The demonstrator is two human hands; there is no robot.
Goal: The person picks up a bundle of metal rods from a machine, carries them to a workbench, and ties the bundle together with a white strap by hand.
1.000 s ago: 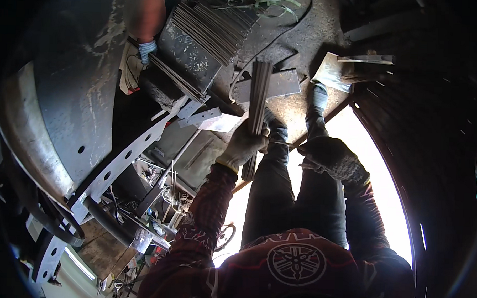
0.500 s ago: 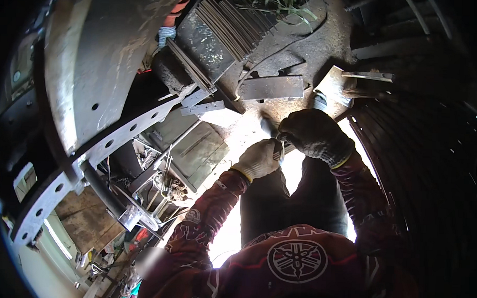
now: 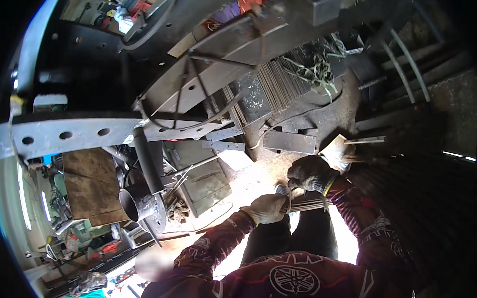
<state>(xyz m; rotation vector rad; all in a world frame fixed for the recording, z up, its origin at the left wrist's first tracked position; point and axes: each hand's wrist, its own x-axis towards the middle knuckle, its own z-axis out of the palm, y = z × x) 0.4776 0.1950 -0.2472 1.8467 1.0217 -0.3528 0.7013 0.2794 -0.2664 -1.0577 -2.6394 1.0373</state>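
Note:
A bundle of thin metal rods (image 3: 313, 203) lies across in front of my thighs. My left hand (image 3: 268, 209), in a pale knit work glove, is closed around the bundle's left end. Just above the rods, my right hand (image 3: 311, 172) wears a darker, soiled glove with a yellow cuff edge. Its fingers are bent together by a narrow pale strip (image 3: 289, 201) that crosses the bundle beside my left hand. The right fingertips seem to pinch this strip, though the glove hides the exact grip.
A long steel beam with round holes (image 3: 84, 135) crosses the left side. Beyond my hands lie a flat metal plate (image 3: 288, 142) and stacked rods (image 3: 283, 85). Dark long bars (image 3: 405, 191) fill the right. A brown board (image 3: 93, 183) and a short pipe (image 3: 137, 202) are at left.
My view has tilted up and shifted, so the scene sits differently and more of the far area shows. The rod bundle between my hands is now more visible. Both hands stay close together.

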